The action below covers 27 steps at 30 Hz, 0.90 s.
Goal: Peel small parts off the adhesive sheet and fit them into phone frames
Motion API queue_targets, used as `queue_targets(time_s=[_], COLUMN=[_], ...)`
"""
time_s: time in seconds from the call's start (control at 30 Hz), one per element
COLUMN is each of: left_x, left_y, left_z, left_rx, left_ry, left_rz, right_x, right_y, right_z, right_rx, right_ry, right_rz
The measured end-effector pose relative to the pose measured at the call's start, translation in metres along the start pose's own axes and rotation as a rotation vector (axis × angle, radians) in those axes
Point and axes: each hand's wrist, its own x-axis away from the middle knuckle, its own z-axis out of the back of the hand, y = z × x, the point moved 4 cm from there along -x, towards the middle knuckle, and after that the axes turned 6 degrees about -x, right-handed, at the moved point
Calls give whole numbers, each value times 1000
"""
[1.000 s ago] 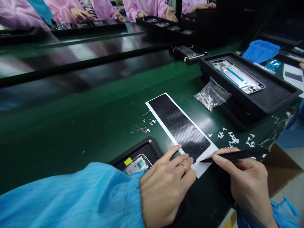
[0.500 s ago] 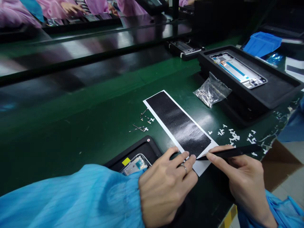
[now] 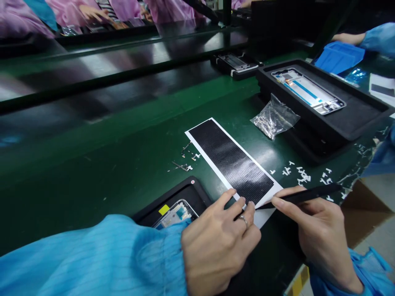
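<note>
The left hand [image 3: 220, 242] lies flat with its fingers loosely spread, fingertips [image 3: 242, 201] pressing the near end of the black sticker sheet [image 3: 231, 162], which stretches away from both hands on its white backing across the green bench [image 3: 123, 164]. The right hand [image 3: 321, 234] pinches a black pointed tool [image 3: 300, 196] like a pen, its tip meeting the sheet's near edge just beside the left fingertips. A likely slip: if the left fingers ease their pressure, the tool's push could drag or skew the whole sheet rather than lift one piece. A steep or hard stab might tear or crease a sticker, and the tip is close enough to the left fingers to prick them. Under the left wrist sits a black tray [image 3: 182, 197] with a phone frame [image 3: 175, 213], half hidden by the blue sleeve [image 3: 92, 259]; a careless sleeve could nudge it. Beyond the left hand lie small metal parts [image 3: 187, 158], and beyond the right hand white scraps [image 3: 304, 176], a clear bag [image 3: 274, 117] and a larger tray [image 3: 354, 119].
</note>
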Motion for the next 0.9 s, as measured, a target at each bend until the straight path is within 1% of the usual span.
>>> queue_targets(time_s=[0.1,0.17,0.23,0.33,0.37,0.43,0.5,0.63,0.73,0.9], left_x=[1,1,0,-3,-4,-8,-12,-13,-12,-13], left_y=[-2,-7,-16,-28,-29,-28,-26,-22,-20,-20], left_z=[1,4,7,4,3,1,0,-1,-2,-1], left_rx=[85,234,473,909,1024,1162,1180,1115,1111,1135], left_ry=[31,61,59,-21,-52,-98,-133,-206,-257,-280], left_rz=[42,131,321,667,750,842,884,928,962,978], right_x=[1,1,1,2,2,3,5,6,7,7], right_y=[4,1,-3,-9,-10,-10,-10,-10,-11,-12], right_z=[4,4,2,2,1,0,-2,-3,-4,-6], right_rx=[-95,-137,-212,-284,-276,-238,-216,-213,-222,-179], right_ry=[40,51,69,124,139,137,121,111,83,55], right_rz=[10,22,40,91,112,149,180,206,220,211])
